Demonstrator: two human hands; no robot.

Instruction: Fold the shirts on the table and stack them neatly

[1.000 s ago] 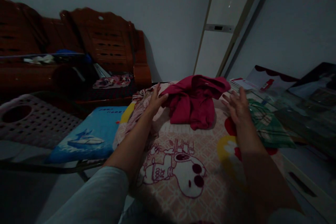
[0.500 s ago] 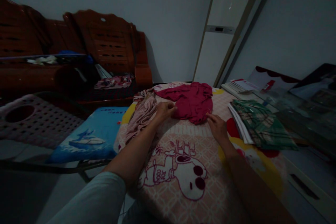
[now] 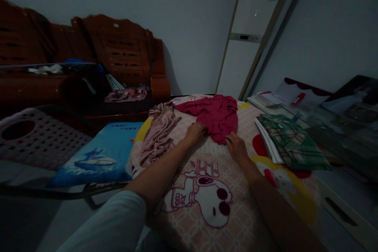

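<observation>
A crumpled magenta garment (image 3: 217,115) lies on the patterned cloth (image 3: 206,189) that covers the surface before me. At its near left edge, my left hand (image 3: 196,134) is closed with the fingertips pinching the fabric. My right hand (image 3: 237,147) pinches the near right edge of the same garment. One sleeve-like part stretches out to the far left. Beside my left forearm rests a bunched pale pink cloth (image 3: 159,134), untouched. The picture is dim, so the exact finger grip is hard to make out.
A folded green plaid cloth (image 3: 292,139) lies on the right, near stacked papers (image 3: 264,99). On the left are a chair with a blue cushion (image 3: 100,153) and a woven backrest (image 3: 44,138). Behind stand a wooden sofa (image 3: 118,51) and a tall white cabinet-like unit (image 3: 248,43).
My left hand has moved right along the garment's near edge, closer to my right hand. My right hand has shifted slightly left and nearer to me. The garment's near edge has come down a little.
</observation>
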